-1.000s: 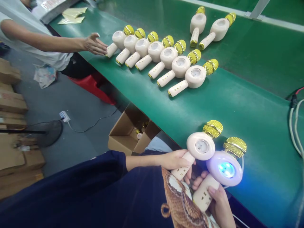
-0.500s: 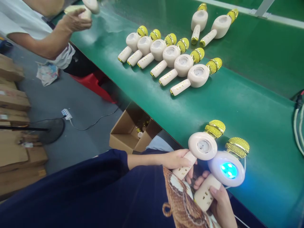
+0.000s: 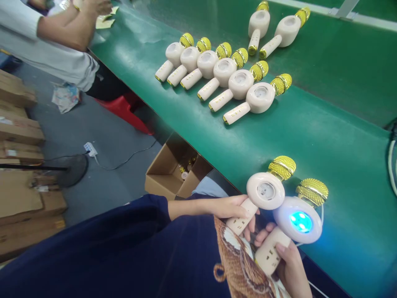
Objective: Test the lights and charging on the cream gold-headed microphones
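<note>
Two cream microphones with gold mesh heads are in my hands at the near edge of the green table. My left hand (image 3: 235,210) is closed around the handle of the unlit microphone (image 3: 266,191). The lit microphone (image 3: 297,219) glows blue from its round window, and my right hand (image 3: 287,258) grips its handle with the thumb beside the gold buttons. A white cable shows behind the lit one. The two round bodies sit side by side, touching or nearly so. Further up, a slanted row of several like microphones (image 3: 224,73) lies on the table.
Two more microphones (image 3: 290,31) lie at the back of the green table (image 3: 338,165). A co-worker's arm (image 3: 66,31) is at the far left end. Below the edge stands an open cardboard box (image 3: 164,180) with microphones inside. Cables (image 3: 391,165) hang at the right.
The co-worker's hands have moved up and left, with the microphone there now mostly out of view. My hands hold the same two microphones, the right one still lit blue.
</note>
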The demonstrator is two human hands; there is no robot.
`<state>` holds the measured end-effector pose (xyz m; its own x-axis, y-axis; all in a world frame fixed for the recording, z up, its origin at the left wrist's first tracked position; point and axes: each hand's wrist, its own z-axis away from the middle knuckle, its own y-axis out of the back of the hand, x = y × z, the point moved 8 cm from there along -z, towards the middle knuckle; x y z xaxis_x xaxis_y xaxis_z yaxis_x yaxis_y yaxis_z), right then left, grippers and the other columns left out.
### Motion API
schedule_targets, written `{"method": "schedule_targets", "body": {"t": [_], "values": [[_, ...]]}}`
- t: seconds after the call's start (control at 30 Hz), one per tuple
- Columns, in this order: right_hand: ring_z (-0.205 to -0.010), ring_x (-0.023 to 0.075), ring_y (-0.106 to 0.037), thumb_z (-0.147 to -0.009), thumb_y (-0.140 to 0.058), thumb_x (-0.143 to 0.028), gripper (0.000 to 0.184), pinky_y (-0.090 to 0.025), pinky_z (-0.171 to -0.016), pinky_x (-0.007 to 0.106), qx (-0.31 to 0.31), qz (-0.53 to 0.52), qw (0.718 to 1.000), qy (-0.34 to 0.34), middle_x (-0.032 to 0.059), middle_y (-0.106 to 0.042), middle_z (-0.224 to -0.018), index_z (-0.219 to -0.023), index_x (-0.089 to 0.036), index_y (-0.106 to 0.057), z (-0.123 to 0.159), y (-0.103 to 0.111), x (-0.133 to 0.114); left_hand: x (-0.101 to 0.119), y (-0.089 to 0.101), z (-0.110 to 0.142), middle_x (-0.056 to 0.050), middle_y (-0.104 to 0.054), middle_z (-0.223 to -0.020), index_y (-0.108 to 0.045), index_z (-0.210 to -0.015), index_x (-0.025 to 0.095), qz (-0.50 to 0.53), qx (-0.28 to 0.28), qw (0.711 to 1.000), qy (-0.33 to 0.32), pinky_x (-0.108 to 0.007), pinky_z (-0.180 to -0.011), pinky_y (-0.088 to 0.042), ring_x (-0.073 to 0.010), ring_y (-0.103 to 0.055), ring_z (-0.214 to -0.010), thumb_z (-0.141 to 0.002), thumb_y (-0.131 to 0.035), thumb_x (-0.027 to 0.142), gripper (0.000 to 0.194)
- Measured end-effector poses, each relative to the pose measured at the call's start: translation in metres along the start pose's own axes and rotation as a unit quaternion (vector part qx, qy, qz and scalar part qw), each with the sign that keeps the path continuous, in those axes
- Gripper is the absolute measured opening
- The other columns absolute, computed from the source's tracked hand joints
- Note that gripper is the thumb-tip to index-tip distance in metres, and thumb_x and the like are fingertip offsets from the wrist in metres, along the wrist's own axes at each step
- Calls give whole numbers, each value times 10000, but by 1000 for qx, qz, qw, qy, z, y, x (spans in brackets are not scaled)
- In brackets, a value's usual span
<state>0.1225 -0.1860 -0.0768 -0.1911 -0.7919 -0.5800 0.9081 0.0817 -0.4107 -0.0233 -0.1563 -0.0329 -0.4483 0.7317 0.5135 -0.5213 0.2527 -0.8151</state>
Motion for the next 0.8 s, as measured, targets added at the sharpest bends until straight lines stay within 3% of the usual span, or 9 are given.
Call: {"method": "schedule_targets", "body": {"t": [0.13,0.27,0.33,0.4,0.43,0.5,0.67,0.8], "values": [[-687,242,-645,-645,-744,-436,456,-506,-591,339,-31,12,999,-14,70,-693,-812,-1007,-204,-593,-3,3,5,-1,3,-1,13,-642,-784,-424,-1035,190,11,3,1000,2,-320,-624,-525,-168,-673,-653,-730,-727,434,494],[-694,218,-650,-679,-735,-416,410,-501,-595,308,-10,-18,1000,4,53,-705,-795,-1000,-202,-598,-1,-9,-3,-5,8,-1,5,-647,-746,-439,-1027,186,5,11,1000,9,-288,-574,-512,-166,-665,-616,-719,-722,439,489],[-693,191,-656,-693,-737,-389,367,-499,-612,282,-27,-44,998,20,39,-713,-788,-978,-199,-604,1,-22,-9,-5,8,1,-6,-650,-719,-455,-1018,175,-15,38,999,6,-251,-534,-492,-158,-654,-583,-715,-714,462,491],[-695,168,-660,-698,-733,-379,343,-495,-632,261,-94,-59,994,17,32,-723,-786,-958,-195,-606,2,-42,-12,-3,13,4,-16,-654,-711,-471,-994,166,-39,98,994,-1,-240,-529,-490,-152,-647,-569,-727,-698,466,461],[-669,160,-657,-684,-732,-389,348,-493,-625,256,-96,-60,993,26,31,-724,-776,-943,-190,-609,0,-45,-15,-2,16,5,-13,-654,-708,-475,-986,169,-46,124,991,0,-247,-537,-498,-154,-646,-571,-730,-695,469,453],[-625,165,-651,-665,-724,-373,360,-489,-596,263,-81,-55,994,45,52,-724,-763,-941,-170,-613,-7,-44,-21,1,21,6,-12,-658,-701,-493,-971,177,-64,139,988,12,-256,-537,-498,-161,-642,-560,-749,-677,471,412],[-568,171,-643,-616,-680,-347,334,-502,-581,282,-82,-59,993,62,48,-708,-691,-883,-160,-609,-18,-42,-31,7,25,0,50,-675,-707,-575,-976,244,-73,101,992,15,-225,-568,-451,-148,-647,-593,-829,-575,393,209],[-574,168,-652,-622,-644,-319,304,-502,-593,275,-96,-67,991,59,34,-699,-667,-876,-161,-591,-15,-48,-31,3,26,6,63,-686,-727,-604,-983,266,-86,150,984,46,-219,-576,-416,-137,-635,-594,-861,-514,404,205]]}}
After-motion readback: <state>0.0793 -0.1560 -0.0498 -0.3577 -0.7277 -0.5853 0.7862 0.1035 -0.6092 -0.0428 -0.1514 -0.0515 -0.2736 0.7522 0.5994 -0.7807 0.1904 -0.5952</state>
